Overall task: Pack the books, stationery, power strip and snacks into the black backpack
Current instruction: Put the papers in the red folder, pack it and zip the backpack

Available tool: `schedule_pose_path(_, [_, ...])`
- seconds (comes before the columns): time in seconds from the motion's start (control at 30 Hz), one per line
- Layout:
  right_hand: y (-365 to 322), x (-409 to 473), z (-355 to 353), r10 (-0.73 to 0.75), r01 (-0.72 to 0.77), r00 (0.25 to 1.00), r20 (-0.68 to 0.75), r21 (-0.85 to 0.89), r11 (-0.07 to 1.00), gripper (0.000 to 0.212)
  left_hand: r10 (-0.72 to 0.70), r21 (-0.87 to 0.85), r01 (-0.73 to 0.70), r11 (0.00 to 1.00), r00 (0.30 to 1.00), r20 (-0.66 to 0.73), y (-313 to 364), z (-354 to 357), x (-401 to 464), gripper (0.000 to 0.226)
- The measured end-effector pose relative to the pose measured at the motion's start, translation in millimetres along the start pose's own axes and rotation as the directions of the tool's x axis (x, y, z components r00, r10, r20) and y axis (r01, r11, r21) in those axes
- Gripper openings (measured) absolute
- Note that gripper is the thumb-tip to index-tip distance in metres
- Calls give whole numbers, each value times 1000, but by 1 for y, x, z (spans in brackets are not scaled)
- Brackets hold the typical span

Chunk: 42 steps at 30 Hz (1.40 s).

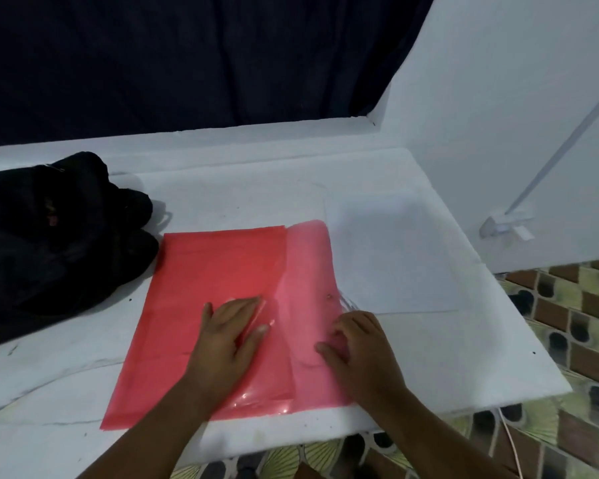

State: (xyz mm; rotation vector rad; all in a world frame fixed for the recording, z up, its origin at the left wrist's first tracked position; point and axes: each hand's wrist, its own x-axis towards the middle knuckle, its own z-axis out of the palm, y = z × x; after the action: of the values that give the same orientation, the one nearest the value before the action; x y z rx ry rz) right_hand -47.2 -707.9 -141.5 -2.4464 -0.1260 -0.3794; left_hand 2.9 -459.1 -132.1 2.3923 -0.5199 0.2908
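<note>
A red translucent plastic folder (201, 288) lies flat on the white surface (83, 375), its paler flap (308, 271) turned over on the right side. My left hand (229, 330) rests flat on the folder near the flap's edge, fingers straight. On the flap, near its small snap button (329, 296), lies my right hand (357, 344) with its fingers bent and fingertips touching. White sheets of paper (395, 257) lie just right of the folder. The black backpack (49, 229) sits slumped at the far left.
The surface ends at a front edge and a right edge, with patterned floor tiles (567, 340) below. A white wall (498, 98) with a thin conduit rises at the right. Dark curtain fabric (187, 57) hangs behind. A thin white cord (509, 440) hangs off the front right.
</note>
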Motion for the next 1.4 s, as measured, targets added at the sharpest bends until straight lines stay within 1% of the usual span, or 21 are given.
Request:
schedule_pose_path(0.1, [3, 2, 0, -22, 23, 1000, -15, 34, 999, 21, 71, -16, -72, 997, 997, -21, 8, 1, 4, 51])
schedule_pose_path(0.17, [4, 3, 1, -25, 26, 999, -23, 44, 999, 20, 123, -20, -124, 992, 991, -47, 13, 3, 5, 47])
schedule_pose_path(0.23, [6, 3, 1, -28, 29, 999, -20, 33, 999, 20, 109, -55, -113, 992, 992, -71, 14, 7, 2, 39])
schedule_pose_path(0.3, [7, 3, 2, -36, 37, 999, -14, 31, 999, 19, 77, -49, -83, 995, 991, -109, 13, 10, -5, 32])
schedule_pose_path(0.43, [9, 2, -2, -74, 74, 997, 1, 81, 994, 22, 32, -56, -42, 998, 983, -178, 15, 10, -9, 30])
schedule_pose_path(0.57, [22, -5, -21, -134, 121, 985, 106, 118, 986, 29, 2, -46, -8, 999, 989, -145, 17, 6, -12, 32])
schedule_pose_path(0.67, [31, -6, -36, -173, 166, 977, 124, 68, 984, 34, -3, -67, -6, 998, 990, -138, 19, 3, -10, 33])
schedule_pose_path(0.77, [36, -1, -49, -130, 138, 980, 150, -43, 990, 38, 34, -63, -44, 997, 988, -148, 21, 4, -8, 33])
schedule_pose_path(0.83, [40, 4, -54, -74, 90, 987, 140, -112, 990, 39, 67, -53, -75, 996, 988, -142, 21, 5, -6, 33])
schedule_pose_path(0.9, [44, 8, -61, -4, 16, 996, 89, -136, 991, 36, 97, -30, -101, 994, 990, -104, 15, 7, -5, 32])
schedule_pose_path(1.0, [45, 16, -76, 118, -120, 992, -47, -36, 992, 33, 129, 57, -128, 990, 991, -18, 4, 12, -4, 29])
schedule_pose_path(1.07, [48, 25, -83, 245, -247, 961, -128, -1, 969, 27, 105, 153, -110, 982, 994, 40, 2, 16, -5, 31])
schedule_pose_path(1.1, [54, 31, -86, 323, -329, 933, -159, -8, 944, 25, 93, 211, -105, 972, 994, 66, 2, 18, -5, 32])
schedule_pose_path(1.13, [60, 38, -86, 405, -418, 896, -182, -35, 908, 30, 88, 262, -108, 959, 992, 87, 2, 20, -6, 33])
schedule_pose_path(1.2, [71, 49, -88, 558, -582, 807, -192, -104, 806, 51, 91, 325, -125, 937, 989, 116, 2, 22, -6, 36])
schedule_pose_path(1.27, [73, 57, -87, 660, -684, 729, -182, -169, 710, 72, 82, 325, -122, 938, 987, 135, 2, 21, -5, 36])
schedule_pose_path(1.3, [72, 59, -86, 679, -702, 712, -180, -194, 685, 78, 66, 300, -107, 948, 988, 143, 2, 20, -4, 35])
schedule_pose_path(1.4, [69, 63, -84, 671, -697, 716, -192, -240, 676, 83, -13, 172, -10, 985, 991, 136, 6, 16, -1, 44])
